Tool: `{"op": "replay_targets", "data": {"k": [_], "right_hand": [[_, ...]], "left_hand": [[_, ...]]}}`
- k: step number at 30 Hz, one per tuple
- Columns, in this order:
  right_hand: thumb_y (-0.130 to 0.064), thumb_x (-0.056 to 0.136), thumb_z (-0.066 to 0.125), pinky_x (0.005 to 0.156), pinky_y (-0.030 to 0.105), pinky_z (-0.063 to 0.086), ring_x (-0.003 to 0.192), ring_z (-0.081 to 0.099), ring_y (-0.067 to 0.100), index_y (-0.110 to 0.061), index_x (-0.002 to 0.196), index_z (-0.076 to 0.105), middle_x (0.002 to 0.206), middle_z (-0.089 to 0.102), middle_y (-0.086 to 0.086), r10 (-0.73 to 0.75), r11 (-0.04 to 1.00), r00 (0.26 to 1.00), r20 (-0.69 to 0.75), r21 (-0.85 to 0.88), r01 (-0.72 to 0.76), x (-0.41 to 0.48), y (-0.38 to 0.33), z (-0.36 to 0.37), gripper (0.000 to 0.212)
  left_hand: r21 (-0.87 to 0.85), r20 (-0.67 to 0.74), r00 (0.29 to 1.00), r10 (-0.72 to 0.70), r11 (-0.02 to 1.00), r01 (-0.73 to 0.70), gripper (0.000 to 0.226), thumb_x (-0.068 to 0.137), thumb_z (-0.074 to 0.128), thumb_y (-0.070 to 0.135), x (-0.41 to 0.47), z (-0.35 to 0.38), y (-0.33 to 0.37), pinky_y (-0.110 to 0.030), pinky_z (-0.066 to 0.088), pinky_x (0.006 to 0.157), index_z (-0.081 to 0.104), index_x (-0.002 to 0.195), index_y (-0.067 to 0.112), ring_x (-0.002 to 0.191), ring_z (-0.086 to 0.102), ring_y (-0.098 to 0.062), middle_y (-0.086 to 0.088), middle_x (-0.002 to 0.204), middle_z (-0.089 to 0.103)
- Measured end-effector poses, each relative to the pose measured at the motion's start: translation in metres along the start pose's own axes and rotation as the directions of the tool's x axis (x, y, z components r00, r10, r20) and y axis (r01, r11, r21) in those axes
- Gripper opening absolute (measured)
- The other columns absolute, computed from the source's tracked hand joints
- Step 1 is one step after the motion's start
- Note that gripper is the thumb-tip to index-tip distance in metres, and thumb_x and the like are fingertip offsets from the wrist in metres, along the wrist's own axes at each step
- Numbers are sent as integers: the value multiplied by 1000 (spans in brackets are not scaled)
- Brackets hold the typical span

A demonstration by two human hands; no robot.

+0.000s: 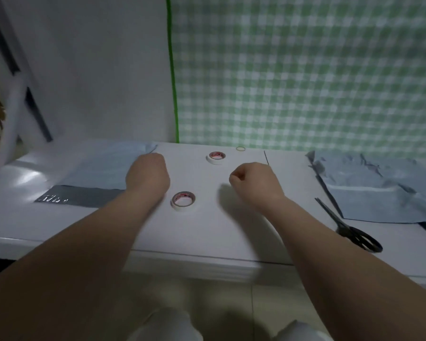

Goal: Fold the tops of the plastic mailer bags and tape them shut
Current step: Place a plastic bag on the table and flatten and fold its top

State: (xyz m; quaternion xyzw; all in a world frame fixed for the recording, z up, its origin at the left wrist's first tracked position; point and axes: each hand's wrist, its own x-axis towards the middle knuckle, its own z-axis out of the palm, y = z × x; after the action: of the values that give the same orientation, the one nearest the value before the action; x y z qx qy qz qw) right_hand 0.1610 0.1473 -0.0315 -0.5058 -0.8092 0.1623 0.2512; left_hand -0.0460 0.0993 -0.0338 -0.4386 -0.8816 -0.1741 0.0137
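A light blue mailer bag lies flat at the table's left, its dark grey flap toward me. My left hand is curled into a fist over that bag's right edge; its fingertips are hidden and no hold on the bag shows. My right hand is a loose fist just above the bare table, holding nothing. One roll of white tape sits between my forearms, a second roll farther back. A crumpled pile of blue mailer bags lies at the right.
Black scissors lie at the right near the front edge, beside the pile. A small ring rests by the back wall. The white table ends at a green checked curtain and a white wall. My knees show below the table's front edge.
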Motion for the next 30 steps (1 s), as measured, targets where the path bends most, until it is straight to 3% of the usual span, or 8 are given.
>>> {"op": "replay_targets", "data": {"k": [10, 14, 17, 20, 23, 27, 29, 30], "right_hand": [[-18, 83, 48, 76, 31, 52, 89, 61, 20, -20, 88, 71, 95, 70, -2, -28, 999, 995, 93, 26, 26, -8, -46, 39, 24], [-15, 84, 47, 72, 30, 50, 86, 61, 18, -18, 84, 71, 89, 70, -3, -28, 998, 994, 103, 52, 23, -10, -55, 39, 24], [-13, 83, 46, 72, 35, 52, 84, 64, 24, -11, 79, 69, 83, 70, 3, 2, 991, 993, 121, 135, -19, -8, -60, 39, 23], [-17, 86, 48, 80, 44, 55, 85, 66, 27, -11, 84, 70, 87, 71, 5, 51, 943, 991, 125, 320, -89, -7, -69, 39, 23], [-22, 90, 46, 84, 47, 54, 80, 69, 31, -6, 91, 66, 80, 71, 7, 86, 869, 983, 163, 470, -154, -9, -80, 39, 27], [-36, 97, 35, 86, 48, 54, 88, 66, 36, -19, 86, 53, 90, 63, 8, 142, 698, 922, 361, 624, -352, -8, -104, 34, 27], [-38, 97, 31, 87, 43, 51, 96, 60, 32, -18, 87, 52, 93, 56, 5, 115, 783, 913, 391, 530, -325, -3, -114, 34, 32], [-38, 96, 34, 75, 35, 52, 85, 58, 28, -16, 89, 55, 90, 54, 5, 115, 806, 909, 400, 497, -321, -2, -118, 36, 31]], "left_hand": [[218, 236, 965, -112, 974, 59, 38, 98, 42, 4, 20, -1, -74, -36, 24, 111, 42, 134, -6, 133, 36, -34, -21, 142, 40], [241, 214, 976, -41, 970, -12, 39, 96, 42, 13, 23, -5, -74, -36, 33, 107, 46, 132, -1, 126, 41, -34, -19, 138, 42], [25, 205, 971, 124, 991, -132, 28, 97, 40, 11, 19, -17, -59, -28, 37, 91, 59, 113, -1, 115, 50, -34, -18, 121, 55], [-352, 247, 943, 224, 927, -129, 21, 94, 47, 9, 7, -44, -43, -30, 34, 61, 55, 76, 13, 82, 53, -27, -8, 83, 53], [-767, 333, 916, 223, 630, 126, 20, 89, 51, 5, -3, -60, -44, -28, 37, 59, 54, 70, 11, 65, 47, -20, -9, 73, 51], [-869, 463, 829, 314, 346, 354, 15, 90, 52, 11, -4, -63, -56, -24, 44, 58, 60, 77, 11, 71, 61, -16, -8, 87, 65], [-881, 407, 898, 166, 330, 338, 19, 92, 51, 13, -3, -62, -57, -21, 43, 53, 58, 74, 13, 73, 59, -16, -5, 90, 66], [-873, 348, 937, 20, 371, 316, 19, 92, 52, 12, -3, -61, -58, -21, 42, 53, 57, 73, 13, 68, 55, -15, -5, 86, 63]]}}
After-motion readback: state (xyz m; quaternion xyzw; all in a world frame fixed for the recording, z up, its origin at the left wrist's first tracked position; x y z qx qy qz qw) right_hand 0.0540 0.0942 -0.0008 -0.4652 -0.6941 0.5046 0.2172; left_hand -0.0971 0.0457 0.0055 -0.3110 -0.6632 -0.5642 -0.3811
